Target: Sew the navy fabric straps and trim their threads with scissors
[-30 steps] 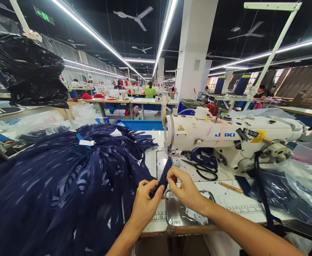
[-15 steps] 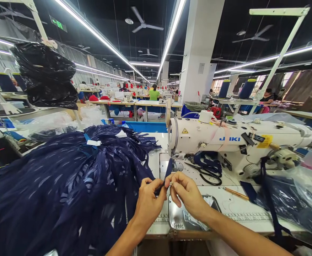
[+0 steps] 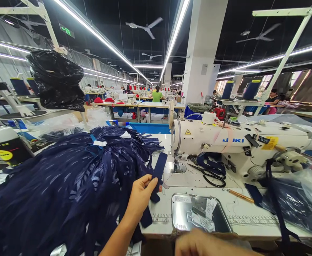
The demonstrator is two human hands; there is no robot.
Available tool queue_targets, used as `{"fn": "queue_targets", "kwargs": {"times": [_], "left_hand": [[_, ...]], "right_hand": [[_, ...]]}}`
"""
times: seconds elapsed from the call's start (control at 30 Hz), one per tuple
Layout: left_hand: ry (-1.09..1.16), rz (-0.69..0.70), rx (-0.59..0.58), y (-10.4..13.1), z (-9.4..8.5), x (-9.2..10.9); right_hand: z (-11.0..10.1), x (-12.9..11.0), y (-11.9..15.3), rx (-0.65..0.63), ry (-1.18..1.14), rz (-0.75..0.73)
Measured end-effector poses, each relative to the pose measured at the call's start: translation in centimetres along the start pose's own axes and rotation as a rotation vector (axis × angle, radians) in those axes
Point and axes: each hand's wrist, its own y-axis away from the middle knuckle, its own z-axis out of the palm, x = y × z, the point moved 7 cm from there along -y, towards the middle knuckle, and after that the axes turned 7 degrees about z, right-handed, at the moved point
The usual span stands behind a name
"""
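Observation:
My left hand pinches a dark blue fabric strip, whose end points up beside the needle area of a white sewing machine. My right hand is low at the bottom edge, blurred, below a metal tray with white labels in it; its fingers are smeared by motion. A big heap of dark blue fabric pieces lies to the left of my left hand.
Black scissors and a wooden-handled tool lie on the machine bed's right side. Plastic-bagged dark fabric sits at the right. A black plastic bag hangs at the upper left. People sit at tables far back.
My right hand has left the strip and moved down to the bottom edge, uncovering the tray. My left hand keeps the strip, now showing its wide face. The view has shifted slightly.

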Motion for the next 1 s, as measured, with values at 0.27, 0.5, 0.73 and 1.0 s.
{"fn": "queue_targets", "kwargs": {"times": [0.27,0.5,0.73,1.0], "left_hand": [[0.023,0.047,-0.025,1.4,1.3,0.5],[-0.372,0.302,0.117,2.0,0.9,2.0],[-0.129,0.157,0.065,1.6,1.2,0.6],[0.027,0.067,0.05,1.2,1.2,-0.5]], "right_hand": [[-6.7,-5.0,-3.4,0.652,0.209,-0.301],[-6.5,-5.1,-4.7,0.705,0.237,-0.318],[-4.1,-6.6,-2.3,0.69,0.609,-0.584],[-3.0,-6.7,-1.4,0.646,0.811,-0.672]]}}
